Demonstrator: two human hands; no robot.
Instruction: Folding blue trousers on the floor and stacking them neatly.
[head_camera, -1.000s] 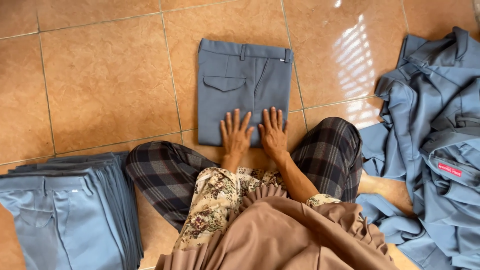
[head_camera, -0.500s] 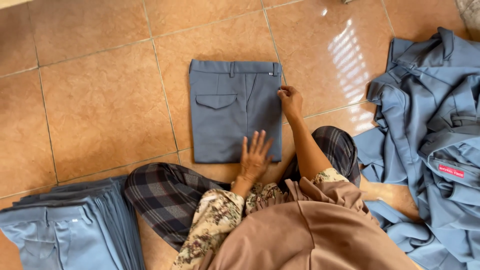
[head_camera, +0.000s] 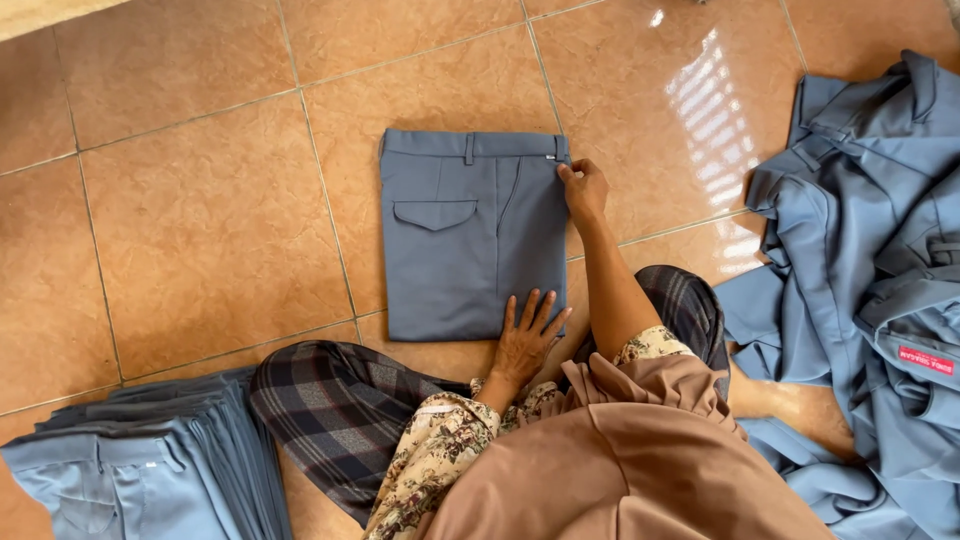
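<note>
A pair of folded grey-blue trousers is laid flat on the orange tiled floor, waistband away from the person, pocket flap facing up. The near hem is pressed down by the left hand, whose fingers are spread flat over the lower right corner of the cloth. The far right corner, at the waistband, is met by the right hand; its fingertips appear to be pinching the edge there, though the grip itself is too small to be made out with certainty.

Bare tile is seen to the left of the folded piece and beyond its waistband, so those two edges are free. The right edge is bordered by the outstretched right forearm, with a sunlit patch of floor just past it. The near edge is closed in by the person's crossed legs in a dark plaid cloth.

Near the lower left, a neat stack of folded trousers of the same colour is set well apart from the piece in hand. On the right, a loose heap of unfolded garments in the same grey-blue is spread over the tiles, near the right knee.
</note>
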